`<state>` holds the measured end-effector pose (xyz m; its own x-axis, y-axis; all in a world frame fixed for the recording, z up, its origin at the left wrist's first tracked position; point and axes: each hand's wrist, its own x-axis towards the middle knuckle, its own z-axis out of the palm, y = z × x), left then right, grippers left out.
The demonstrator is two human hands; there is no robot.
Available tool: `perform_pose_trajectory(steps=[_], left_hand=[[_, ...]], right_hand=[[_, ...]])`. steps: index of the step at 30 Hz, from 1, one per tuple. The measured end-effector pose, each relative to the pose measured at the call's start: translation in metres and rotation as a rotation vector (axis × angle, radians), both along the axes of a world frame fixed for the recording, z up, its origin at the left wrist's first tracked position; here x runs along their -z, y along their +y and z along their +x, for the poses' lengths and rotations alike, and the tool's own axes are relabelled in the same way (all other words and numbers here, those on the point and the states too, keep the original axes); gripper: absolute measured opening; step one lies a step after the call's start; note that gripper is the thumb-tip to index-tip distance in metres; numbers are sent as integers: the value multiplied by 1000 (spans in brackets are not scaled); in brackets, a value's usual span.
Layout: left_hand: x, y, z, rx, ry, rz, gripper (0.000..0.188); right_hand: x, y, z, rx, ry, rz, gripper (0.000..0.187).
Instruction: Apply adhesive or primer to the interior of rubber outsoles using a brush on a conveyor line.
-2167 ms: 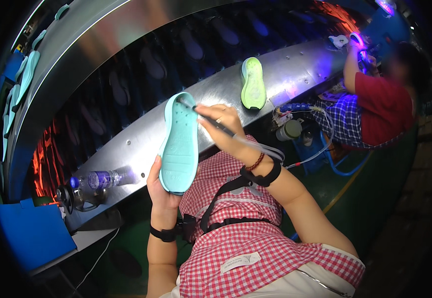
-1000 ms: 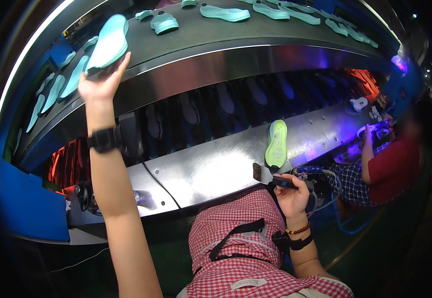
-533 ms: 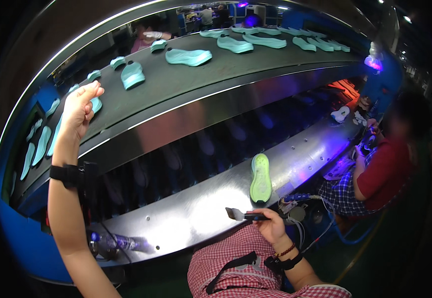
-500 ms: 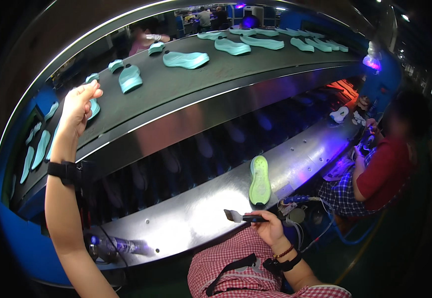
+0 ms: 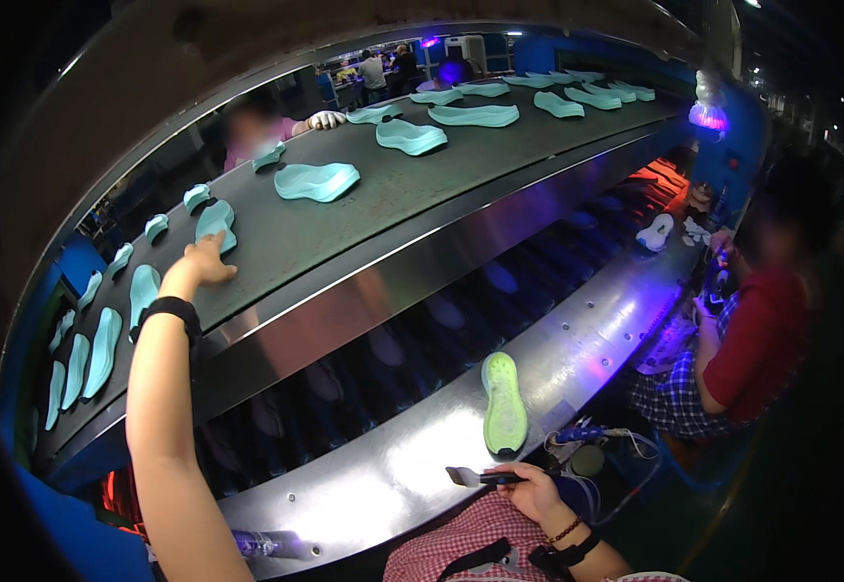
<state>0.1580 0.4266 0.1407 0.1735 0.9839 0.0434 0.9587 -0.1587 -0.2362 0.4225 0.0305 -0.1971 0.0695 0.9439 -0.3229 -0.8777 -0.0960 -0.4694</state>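
My left hand (image 5: 208, 262) reaches over the dark conveyor belt (image 5: 276, 247), fingers stretched and thumb apart. Its fingertips overlap the near end of a teal shoe sole (image 5: 216, 221); whether they press on it I cannot tell. Low in the view, my right hand (image 5: 535, 492) is closed round the black handle of a flat brush (image 5: 465, 476), whose bristles point left. Just beyond the brush, a yellow-green sole (image 5: 506, 405) lies lengthwise on the metal ledge (image 5: 431, 441).
Several more teal soles, such as a wide one (image 5: 315, 181), lie along the belt. A person's gloved hand (image 5: 327, 120) rests at its far edge. At the right sits a co-worker in a red top (image 5: 766, 325), near a white sole (image 5: 654, 233). A plastic bottle (image 5: 269, 544) lies at lower left.
My left hand has moved right and lower, from closed fingers to stretched ones over a sole. The teal soles have shifted left along the belt. My right hand still holds the brush.
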Motion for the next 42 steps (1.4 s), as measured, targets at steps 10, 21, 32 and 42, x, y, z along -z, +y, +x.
perform_pose_trajectory(steps=[10, 21, 32, 42], left_hand=[[-18, -113, -7, 228, -278, 40, 34], [123, -230, -47, 215, -2115, -604, 52], [316, -348, -24, -2, -2357, -1436, 84], [270, -364, -1, -118, -2722, -1349, 88]], right_hand=[[3, 7, -7, -63, 57, 122, 33], [-54, 12, -26, 12, -178, 259, 23], [-70, 6, -54, -103, -237, 385, 24], [-62, 37, -88, -270, -335, 242, 23]])
